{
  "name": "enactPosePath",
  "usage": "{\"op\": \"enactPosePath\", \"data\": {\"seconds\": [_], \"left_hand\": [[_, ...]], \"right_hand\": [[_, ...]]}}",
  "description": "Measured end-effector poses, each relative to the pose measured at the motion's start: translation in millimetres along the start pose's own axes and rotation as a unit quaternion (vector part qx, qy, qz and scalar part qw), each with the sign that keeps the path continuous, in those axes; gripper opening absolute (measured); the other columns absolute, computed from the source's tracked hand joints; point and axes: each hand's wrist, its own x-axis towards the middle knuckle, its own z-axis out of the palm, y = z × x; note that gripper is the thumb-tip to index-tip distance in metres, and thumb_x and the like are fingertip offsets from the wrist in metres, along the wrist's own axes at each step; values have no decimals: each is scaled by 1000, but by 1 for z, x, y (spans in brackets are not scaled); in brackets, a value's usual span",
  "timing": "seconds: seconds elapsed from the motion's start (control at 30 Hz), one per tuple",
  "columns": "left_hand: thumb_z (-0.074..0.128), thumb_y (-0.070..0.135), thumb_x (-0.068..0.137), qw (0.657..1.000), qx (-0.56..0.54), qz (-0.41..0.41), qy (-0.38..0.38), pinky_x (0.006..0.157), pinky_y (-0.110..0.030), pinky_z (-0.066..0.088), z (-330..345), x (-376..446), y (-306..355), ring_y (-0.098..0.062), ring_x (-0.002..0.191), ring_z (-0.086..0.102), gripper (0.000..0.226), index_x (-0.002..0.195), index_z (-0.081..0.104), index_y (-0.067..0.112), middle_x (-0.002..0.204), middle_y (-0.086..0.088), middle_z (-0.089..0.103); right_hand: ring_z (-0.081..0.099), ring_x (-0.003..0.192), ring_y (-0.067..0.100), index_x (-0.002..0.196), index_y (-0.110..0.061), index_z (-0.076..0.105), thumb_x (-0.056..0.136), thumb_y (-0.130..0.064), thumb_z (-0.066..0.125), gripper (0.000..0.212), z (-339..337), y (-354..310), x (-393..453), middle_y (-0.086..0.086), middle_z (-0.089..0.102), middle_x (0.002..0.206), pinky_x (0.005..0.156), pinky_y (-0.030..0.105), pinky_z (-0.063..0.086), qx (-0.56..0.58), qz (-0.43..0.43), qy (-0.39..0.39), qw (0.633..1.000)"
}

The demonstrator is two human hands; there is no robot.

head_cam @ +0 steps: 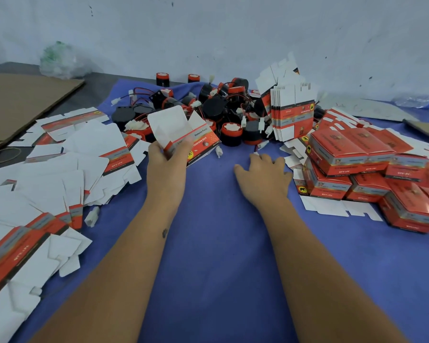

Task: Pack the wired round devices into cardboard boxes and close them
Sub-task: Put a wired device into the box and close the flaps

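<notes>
My left hand (166,161) grips an unfolded red-and-white cardboard box (183,134) with its white flaps standing open, held just above the blue cloth. My right hand (264,177) hovers low over the cloth to the right, fingers loosely spread and holding nothing, close to a white connector (262,144). Straight ahead lies a heap of black-and-red round devices (218,110) with red wires and white plugs. One red-topped device (231,133) stands at the heap's near edge.
Flat unfolded boxes (60,174) cover the left side. Closed red boxes (362,167) are piled at the right, and a bundle of flat boxes (291,115) stands upright behind them. A brown cardboard sheet (22,100), a plastic bag (60,60) and a bottle (417,101) lie along the far edge.
</notes>
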Motion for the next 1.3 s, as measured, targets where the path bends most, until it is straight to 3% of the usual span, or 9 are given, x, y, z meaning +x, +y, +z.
{"op": "enactPosePath", "data": {"seconds": [0.13, 0.23, 0.33, 0.43, 0.67, 0.83, 1.0, 1.2, 1.3], "left_hand": [[65, 43, 89, 1000, -1, -4, -1, 60, -5, 46, 0, -1, 1, 4, 95, 64, 40, 124, 49, 29, 109, 17, 64], [64, 45, 89, 1000, -3, -11, -2, 64, -9, 45, -1, -2, 3, 5, 93, 64, 40, 123, 49, 30, 107, 18, 65], [63, 46, 89, 1000, 5, -11, -2, 62, -7, 44, -2, -2, 3, 10, 86, 64, 38, 121, 50, 31, 103, 19, 65], [64, 46, 89, 1000, 15, -11, -5, 56, -5, 44, -2, -2, 2, 16, 77, 62, 36, 119, 49, 31, 98, 20, 64], [62, 45, 90, 999, 28, -12, -12, 67, -12, 44, -2, -3, 3, 10, 85, 63, 34, 119, 48, 35, 100, 21, 64], [59, 51, 87, 1000, -26, -7, -1, 77, -20, 51, -2, -4, 7, 1, 94, 67, 38, 120, 52, 33, 102, 20, 69], [49, 58, 84, 995, -95, -21, 18, 78, -30, 50, -1, -1, 12, -18, 108, 63, 48, 123, 54, 30, 118, 3, 66], [46, 60, 77, 987, -154, -31, 18, 87, -36, 54, -1, -1, 11, -18, 108, 61, 58, 126, 54, 29, 128, -5, 62], [47, 61, 78, 985, -166, -46, 3, 99, -44, 52, -3, -2, 12, -24, 120, 59, 70, 136, 50, 22, 131, -6, 62]], "right_hand": [[57, 98, 29, 102, -7, 64, 94, -30, 61, 25, -1, 13, 4, 11, 64, 101, 72, 31, 41, 166, 22, 70, 983], [51, 114, 30, 124, -13, 59, 94, -33, 61, 37, 0, 12, 3, 11, 57, 121, 89, 34, 42, 152, 6, 44, 987], [27, 136, 35, 152, -26, 29, 99, -47, 44, 58, 1, 6, 0, 11, 38, 147, 110, 43, 28, 52, -32, -15, 998], [29, 131, 35, 147, -16, 35, 102, -45, 37, 54, 2, 6, 0, 8, 41, 145, 103, 42, 30, -11, -45, -7, 999], [43, 120, 31, 126, -11, 57, 100, -20, 48, 29, -1, 9, 9, 8, 53, 129, 95, 39, 37, 65, -37, 27, 997], [55, 92, 24, 103, -14, 58, 88, -11, 55, 16, -7, 11, 1, 4, 59, 103, 70, 35, 44, 130, -37, 29, 990], [57, 72, 8, 89, -23, 61, 83, -13, 62, 12, -21, -4, -12, -10, 61, 82, 60, 25, 45, 276, -103, -49, 954], [58, 62, 9, 82, -16, 71, 87, -3, 59, 18, -42, -36, -39, -3, 68, 70, 63, 20, 47, 338, -247, -382, 824], [54, 54, 9, 79, -6, 68, 89, -12, 66, 11, -42, -42, -43, 1, 66, 67, 59, 20, 45, 371, -259, -335, 827]]}}
